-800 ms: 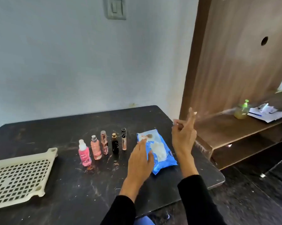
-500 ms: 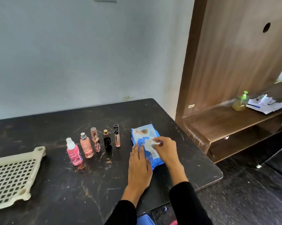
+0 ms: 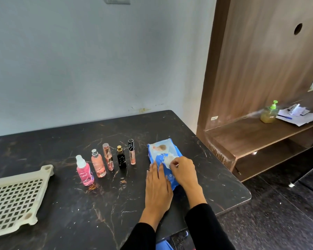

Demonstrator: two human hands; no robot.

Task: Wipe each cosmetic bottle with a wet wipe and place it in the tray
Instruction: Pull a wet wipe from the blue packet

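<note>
The right hand (image 3: 183,170), raised above the desk (image 3: 61,204) a moment ago, now pinches at the opening of the blue wipe pack (image 3: 161,150) while the left hand (image 3: 157,186) lies flat, steadying it; a wipe is probably about to come out. The five bottles (image 3: 105,163) stand unwiped in a row left of the pack; the tray (image 3: 15,199) waits at far left.

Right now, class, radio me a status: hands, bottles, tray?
Left hand flat on wipes pack; right hand pinching at its opening. Five bottles standing unwiped. Tray holds none. Path clear.

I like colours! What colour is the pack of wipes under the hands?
The wipes pack is blue, with a pale picture near its top, seen in the head view.
</note>
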